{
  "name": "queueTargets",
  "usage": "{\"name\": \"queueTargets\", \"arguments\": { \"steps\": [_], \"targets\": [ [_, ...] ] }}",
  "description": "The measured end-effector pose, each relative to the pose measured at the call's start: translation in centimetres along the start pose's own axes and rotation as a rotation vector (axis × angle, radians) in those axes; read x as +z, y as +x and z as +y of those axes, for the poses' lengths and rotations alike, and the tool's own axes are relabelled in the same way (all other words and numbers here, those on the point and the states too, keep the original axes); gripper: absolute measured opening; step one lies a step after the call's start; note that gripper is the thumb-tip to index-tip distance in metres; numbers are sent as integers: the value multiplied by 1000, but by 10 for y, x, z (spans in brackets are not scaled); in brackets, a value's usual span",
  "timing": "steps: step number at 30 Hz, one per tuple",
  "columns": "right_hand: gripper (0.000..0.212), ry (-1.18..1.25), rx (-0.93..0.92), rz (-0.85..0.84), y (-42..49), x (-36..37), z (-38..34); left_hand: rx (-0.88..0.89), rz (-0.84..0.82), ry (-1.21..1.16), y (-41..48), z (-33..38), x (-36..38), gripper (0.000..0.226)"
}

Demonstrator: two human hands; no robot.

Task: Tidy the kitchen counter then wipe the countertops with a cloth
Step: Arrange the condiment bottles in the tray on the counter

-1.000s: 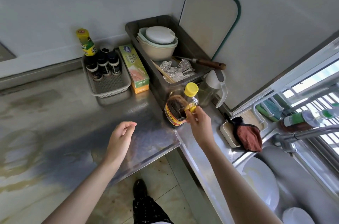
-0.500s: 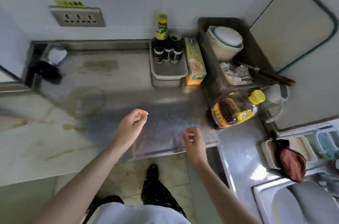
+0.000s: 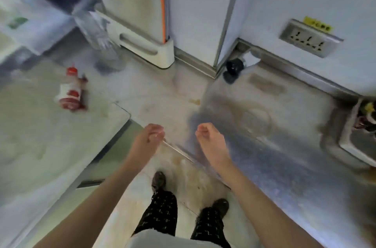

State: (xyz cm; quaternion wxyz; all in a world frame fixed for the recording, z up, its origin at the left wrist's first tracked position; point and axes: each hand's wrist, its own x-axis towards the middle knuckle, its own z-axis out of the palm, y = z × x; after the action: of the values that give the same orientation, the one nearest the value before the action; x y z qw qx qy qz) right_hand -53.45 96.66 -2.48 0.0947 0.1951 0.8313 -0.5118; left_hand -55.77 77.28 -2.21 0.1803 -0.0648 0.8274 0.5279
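Red-capped bottle point(image 3: 70, 93): lying on its side on the pale desk point(image 3: 30, 146), at the left, well apart from both hands; likely to roll toward the edge or leak if nudged carelessly.
Clear vessel point(image 3: 101, 44): blurred, standing behind the bottle; easily toppled by a hasty reach.
Steel desk point(image 3: 295, 166): ringed with stains, not yet wiped; no cloth in view.
Left hand point(image 3: 151, 136): loosely curled, empty, over the gap between desks.
Right hand point(image 3: 207, 134): loosely curled, empty, near the left but not touching.
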Motion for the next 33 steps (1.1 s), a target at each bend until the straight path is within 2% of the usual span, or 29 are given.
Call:
{"name": "queueTargets", "arguments": {
  "steps": [4, 7, 11, 13, 17, 21, 24, 27, 29, 33],
  "targets": [
    [16, -55, -113, -149, 41, 83, -57, -65, 198, -10, 23, -31, -84, 12],
    [17, -84, -188, -241, 61, 142, -94, -118, 366, 26, 35, -46, -135, 22],
    [17, -106, -219, -322, 82, 202, -128, -152, 671, 265, 68, -63, -196, 43],
    [16, -119, -220, -325, 89, 217, -136, -173, 718, 327, 96, -66, -220, 54],
    [14, -134, -162, -287, 95, 229, -133, -334, 531, 404, 150, -66, -246, 71],
    [14, -140, -67, -225, 98, 220, -125, -404, 418, 370, 171, -76, -255, 61],
    [13, -95, -20, -180, 101, 206, -125, -306, 362, 284, 168, -75, -256, 59],
    [9, 91, 64, -128, 103, 190, -129, -121, 248, -13, 151, -52, -234, 50],
    [8, 238, 101, -92, 100, 176, -136, -50, 114, -162, 137, -32, -209, 55],
    [39, 459, 133, -72, 86, 134, -142, 44, -177, -172, 125, 3, -144, 66]
  ]
}}
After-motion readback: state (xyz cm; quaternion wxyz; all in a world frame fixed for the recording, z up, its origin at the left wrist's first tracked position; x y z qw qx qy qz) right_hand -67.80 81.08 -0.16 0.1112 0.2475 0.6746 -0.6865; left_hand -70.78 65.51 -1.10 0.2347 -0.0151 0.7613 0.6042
